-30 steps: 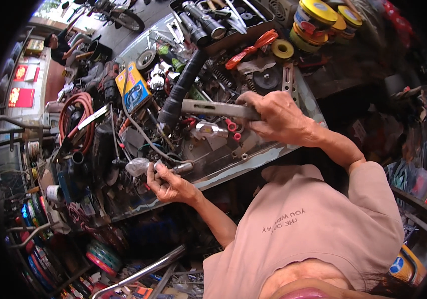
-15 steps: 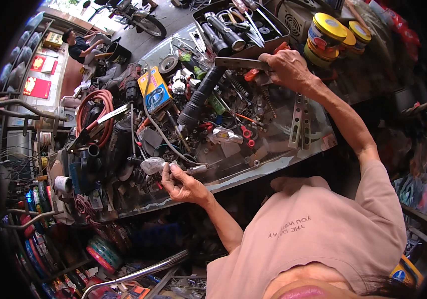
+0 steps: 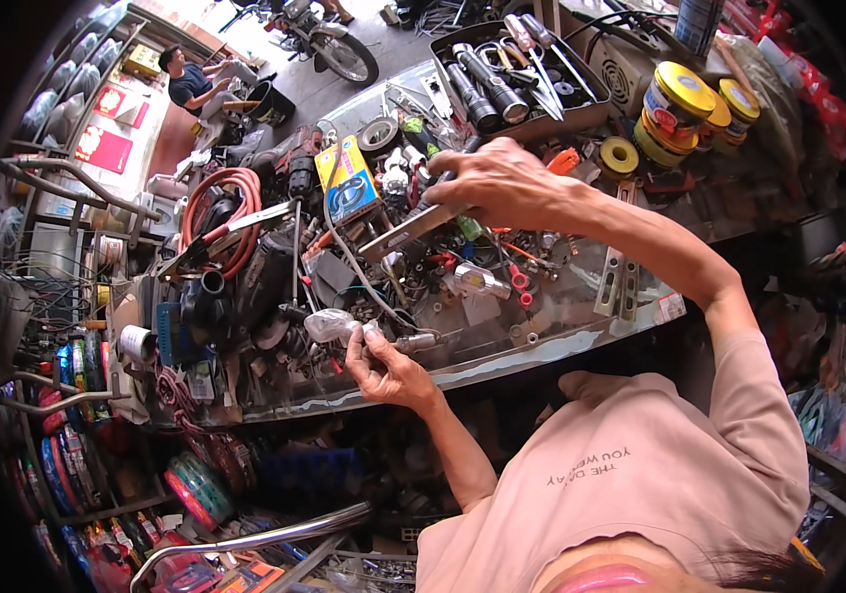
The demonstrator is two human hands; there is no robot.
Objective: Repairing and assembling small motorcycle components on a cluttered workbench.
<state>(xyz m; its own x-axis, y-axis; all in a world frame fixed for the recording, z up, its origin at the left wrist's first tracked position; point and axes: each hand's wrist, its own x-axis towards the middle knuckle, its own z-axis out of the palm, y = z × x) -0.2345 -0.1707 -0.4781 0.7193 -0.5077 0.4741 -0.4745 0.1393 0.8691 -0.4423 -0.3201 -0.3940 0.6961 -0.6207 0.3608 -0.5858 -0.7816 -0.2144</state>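
Note:
My left hand (image 3: 388, 366) is closed at the near edge of the bench, its thumb and fingers pinching a small clear plastic-wrapped piece (image 3: 329, 324). What is inside the wrapping I cannot make out. Beside those fingers lies a metal cylinder (image 3: 418, 341). My right hand (image 3: 507, 183) reaches over the middle of the clutter, gripping a flat metal bar (image 3: 411, 232) that slants down to the left. A dark piece shows by its fingertips; whether it is held too is unclear. A yellow and blue box (image 3: 348, 183) stands left of that hand.
Tools fill a tray (image 3: 581, 109) at the back. Yellow-lidded tins (image 3: 680, 94) are stacked at the right. Coiled red hose (image 3: 245, 222) and loose parts crowd the left. Slotted metal strips (image 3: 618, 285) lie near the right end. A person sits far left, near a motorcycle (image 3: 329, 44).
My right hand has swung the metal bar left and nearer, over the parts. The black wrapped rod no longer lies where it was. My left hand keeps its pinch. The view has shifted slightly.

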